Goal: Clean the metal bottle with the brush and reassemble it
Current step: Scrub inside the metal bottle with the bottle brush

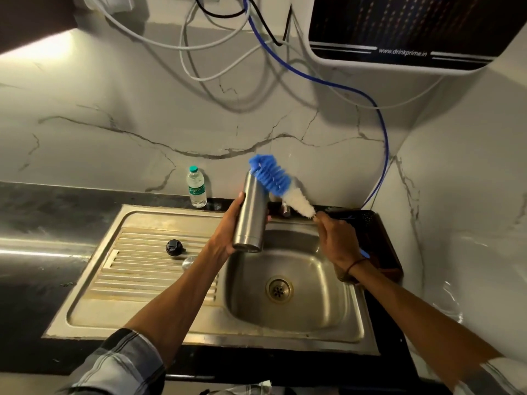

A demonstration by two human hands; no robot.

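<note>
We hold the metal bottle (251, 212) in our left hand (228, 232), fingers and thumb wrapped round its lower half, with the body tilted so the open mouth points up and away toward the back wall. It hangs over the back left part of the sink (336, 323), not resting on anything. Our right hand (333, 238) is closed round the handle of the brush (276, 183), just below the white bristles; the blue head lies across the bottle's mouth, touching or nearly touching the rim, and has not gone inside.

We judge the bottle to be rigid steel, smooth, and likely slippery once wet, so a full wrap low on the body suits it better than a fingertip pinch; empty, it should be light. The grip sits near the base, which leaves the neck free but gives the brush some leverage against our wrist when it pushes in. The brush bristles look soft and should fold into the narrow mouth, while the stem seems stiff enough to steer.

The black cap (174, 248) lies on the ribbed drainboard at the sink's left, well apart from both hands, awaiting reassembly. A plastic water bottle (196, 187) stands on the table at the back edge.
</note>
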